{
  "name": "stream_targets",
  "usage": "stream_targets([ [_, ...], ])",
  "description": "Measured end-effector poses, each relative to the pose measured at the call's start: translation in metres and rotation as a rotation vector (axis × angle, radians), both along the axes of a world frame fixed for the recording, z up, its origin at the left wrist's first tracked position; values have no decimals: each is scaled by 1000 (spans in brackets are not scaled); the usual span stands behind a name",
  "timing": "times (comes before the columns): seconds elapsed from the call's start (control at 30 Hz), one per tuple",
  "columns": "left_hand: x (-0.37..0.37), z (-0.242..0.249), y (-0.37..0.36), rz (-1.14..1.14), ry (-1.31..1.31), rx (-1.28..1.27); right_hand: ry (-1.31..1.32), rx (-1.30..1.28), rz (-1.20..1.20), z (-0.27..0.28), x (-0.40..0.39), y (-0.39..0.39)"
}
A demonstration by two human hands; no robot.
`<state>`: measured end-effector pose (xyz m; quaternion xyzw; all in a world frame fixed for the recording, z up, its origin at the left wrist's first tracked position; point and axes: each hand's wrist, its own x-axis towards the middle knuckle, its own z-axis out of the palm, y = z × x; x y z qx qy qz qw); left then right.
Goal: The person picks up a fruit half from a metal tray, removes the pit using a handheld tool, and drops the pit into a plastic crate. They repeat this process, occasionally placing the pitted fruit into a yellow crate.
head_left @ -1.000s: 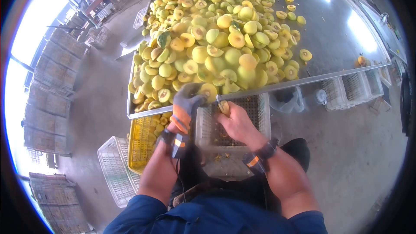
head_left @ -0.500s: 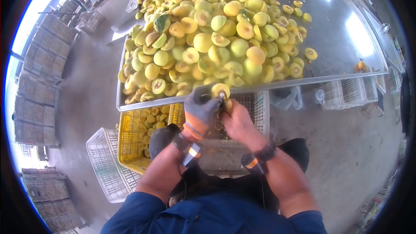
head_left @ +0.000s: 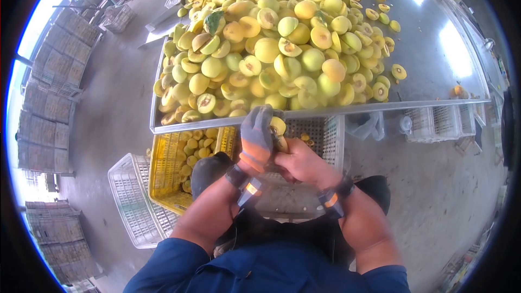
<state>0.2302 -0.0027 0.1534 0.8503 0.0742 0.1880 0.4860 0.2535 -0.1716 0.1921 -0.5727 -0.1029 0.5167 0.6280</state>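
My left hand [head_left: 257, 137], in a grey and orange glove, is closed around a yellow peach half [head_left: 278, 125] just below the table's front rim. My bare right hand [head_left: 304, 161] presses close beside it, fingers wrapped around a small hand tool [head_left: 281, 144]. Only a short brownish part of that tool shows; its working end is hidden by the fruit and glove. Beyond both hands, a large heap of halved peaches [head_left: 266, 50] covers the metal table, many with cut faces and brown centres showing.
The metal table's raised rim [head_left: 347, 110] runs in front of me. Beneath it stand a yellow crate [head_left: 157, 176] with peach halves and a pale crate [head_left: 336, 141] with a few pieces. A white crate [head_left: 127, 195] sits at left; stacked crates [head_left: 46, 135] line the far left.
My right hand has dropped slightly and turned, and the peach half has tilted and sits lower by the glove. The metal tip seen before is now hidden. The whole view has shifted slightly.
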Motion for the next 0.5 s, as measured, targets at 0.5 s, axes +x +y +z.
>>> stream_targets([
  [0.5,0,-23,16,-238,-137,204,2,97,127,-1,-14,-19],
])
